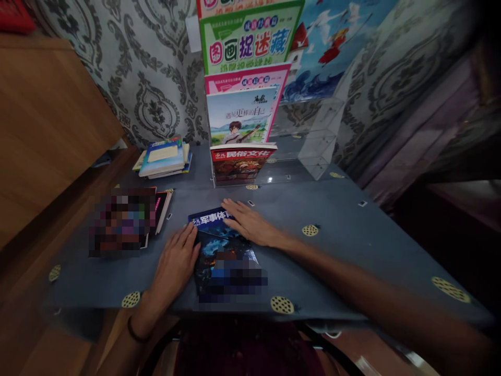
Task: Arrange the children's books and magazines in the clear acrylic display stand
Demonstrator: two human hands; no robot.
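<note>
Left hand (pixel 175 259) and right hand (pixel 250 224) flat, fingers narrowly spaced, grasping nothing; uneven sideways pressure could skew the blue book (pixel 214 243) beneath their fingertips.

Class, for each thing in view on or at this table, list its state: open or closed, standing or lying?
Dark-blue book: closed, lying flat, cover up.
Left hand: open, at that book's left edge.
Right hand: open, over its top right corner.
Clear rack: standing, holding books.
Red-titled book: closed, upright in the rack.
Back-left stack: closed books, lying flat.
Front-left pile: lying down, partly blurred.
</note>
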